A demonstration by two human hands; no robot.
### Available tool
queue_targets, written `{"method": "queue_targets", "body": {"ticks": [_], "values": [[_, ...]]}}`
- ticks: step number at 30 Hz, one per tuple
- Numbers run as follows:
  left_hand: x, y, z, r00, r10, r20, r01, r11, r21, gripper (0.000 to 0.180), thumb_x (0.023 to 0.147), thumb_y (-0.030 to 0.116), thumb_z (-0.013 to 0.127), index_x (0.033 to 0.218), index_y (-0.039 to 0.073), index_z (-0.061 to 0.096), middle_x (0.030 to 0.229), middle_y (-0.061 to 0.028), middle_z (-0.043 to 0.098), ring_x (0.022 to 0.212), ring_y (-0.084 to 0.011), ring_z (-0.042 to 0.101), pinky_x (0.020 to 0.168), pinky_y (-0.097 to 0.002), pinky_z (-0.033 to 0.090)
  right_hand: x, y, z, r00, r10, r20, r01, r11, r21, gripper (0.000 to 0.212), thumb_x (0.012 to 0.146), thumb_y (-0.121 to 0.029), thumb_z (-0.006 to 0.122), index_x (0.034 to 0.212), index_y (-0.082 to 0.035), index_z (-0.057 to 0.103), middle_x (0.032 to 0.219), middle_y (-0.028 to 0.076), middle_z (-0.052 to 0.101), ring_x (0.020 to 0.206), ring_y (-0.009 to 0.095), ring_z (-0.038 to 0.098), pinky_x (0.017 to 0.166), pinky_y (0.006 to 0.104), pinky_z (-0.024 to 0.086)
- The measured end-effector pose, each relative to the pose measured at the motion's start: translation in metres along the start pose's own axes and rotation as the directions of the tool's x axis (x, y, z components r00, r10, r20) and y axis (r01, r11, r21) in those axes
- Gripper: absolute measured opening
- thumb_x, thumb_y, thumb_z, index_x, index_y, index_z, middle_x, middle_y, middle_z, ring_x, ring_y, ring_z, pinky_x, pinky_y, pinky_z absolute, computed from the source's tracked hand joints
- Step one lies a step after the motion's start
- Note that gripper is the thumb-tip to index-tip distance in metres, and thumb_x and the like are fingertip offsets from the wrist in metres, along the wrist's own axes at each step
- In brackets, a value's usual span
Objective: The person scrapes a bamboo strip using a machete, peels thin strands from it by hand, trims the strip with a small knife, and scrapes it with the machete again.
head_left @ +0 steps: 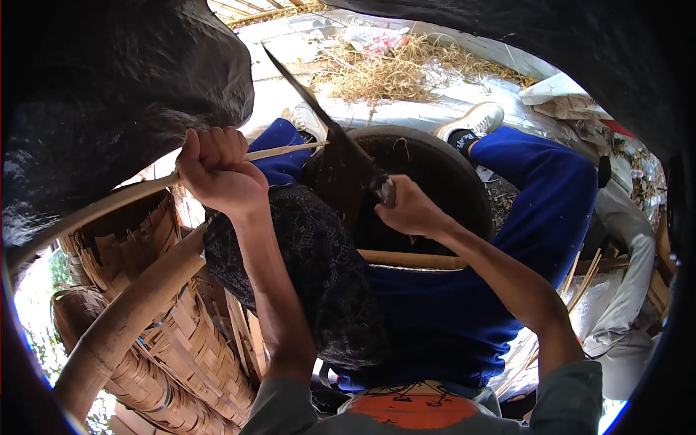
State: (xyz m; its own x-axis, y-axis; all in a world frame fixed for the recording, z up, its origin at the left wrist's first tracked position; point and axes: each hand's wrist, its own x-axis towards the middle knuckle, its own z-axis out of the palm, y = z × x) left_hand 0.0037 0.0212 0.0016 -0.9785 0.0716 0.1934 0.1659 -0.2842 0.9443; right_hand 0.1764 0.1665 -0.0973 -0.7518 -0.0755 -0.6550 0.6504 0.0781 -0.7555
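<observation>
My left hand [221,170] is closed in a fist around a long pale bamboo strip [286,151], which runs back past the wrist to the left edge. The strip's tip touches or nearly touches the dark blade of a machete [348,148]. My right hand [413,206] is wrapped round the machete's handle, and the blade points up and away to the left. Beneath the blade, between my legs, is a dark round tub [435,188]. A dark patterned cloth [312,268] covers my left thigh, under the left forearm.
Woven bamboo baskets [181,341] stand at the left, with a thick bamboo pole [130,319] slanting across them. Dry straw shavings [391,72] lie on white sheeting ahead. Black plastic sheeting [123,87] hangs close at the upper left. Grey cloth [623,246] lies at the right.
</observation>
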Motion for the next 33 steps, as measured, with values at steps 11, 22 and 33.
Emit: {"method": "queue_targets", "body": {"ticks": [11,22,33], "values": [[-0.001,0.002,-0.005,1.000,-0.001,-0.019,0.001,1.000,0.027,0.044,0.094,0.022,0.039,0.057,0.014,0.015,0.049,0.0036,0.012,0.046,-0.0079,0.008,0.045,-0.0295,0.009,0.002,0.000,0.007,0.990,0.092,0.108,-0.090,0.996,-0.022,0.028,0.071,-0.013,0.060,0.094,0.003,0.059,0.080,0.024,0.064,0.082,0.035,0.065,0.077,0.0392,0.050],[0.000,-0.001,0.000,0.999,-0.004,0.032,0.005,0.999,-0.038,0.043,0.093,0.022,0.038,0.057,0.013,0.016,0.049,0.0031,0.013,0.046,-0.0081,0.010,0.045,-0.0300,0.009,0.015,0.015,0.005,0.995,0.048,0.091,-0.048,0.999,-0.004,0.020,0.074,-0.011,0.060,0.088,0.003,0.057,0.071,0.014,0.061,0.068,0.022,0.061,0.064,0.0351,0.047],[0.002,0.001,-0.002,0.984,0.063,-0.167,-0.052,0.996,0.065,0.044,0.093,0.022,0.038,0.058,0.014,0.014,0.049,0.0038,0.013,0.046,-0.0077,0.008,0.045,-0.0291,0.008,0.011,0.031,0.011,0.994,-0.104,-0.027,0.105,0.994,0.011,0.021,0.073,-0.010,0.062,0.089,0.003,0.058,0.074,0.018,0.063,0.074,0.032,0.065,0.066,0.0378,0.049]]}}
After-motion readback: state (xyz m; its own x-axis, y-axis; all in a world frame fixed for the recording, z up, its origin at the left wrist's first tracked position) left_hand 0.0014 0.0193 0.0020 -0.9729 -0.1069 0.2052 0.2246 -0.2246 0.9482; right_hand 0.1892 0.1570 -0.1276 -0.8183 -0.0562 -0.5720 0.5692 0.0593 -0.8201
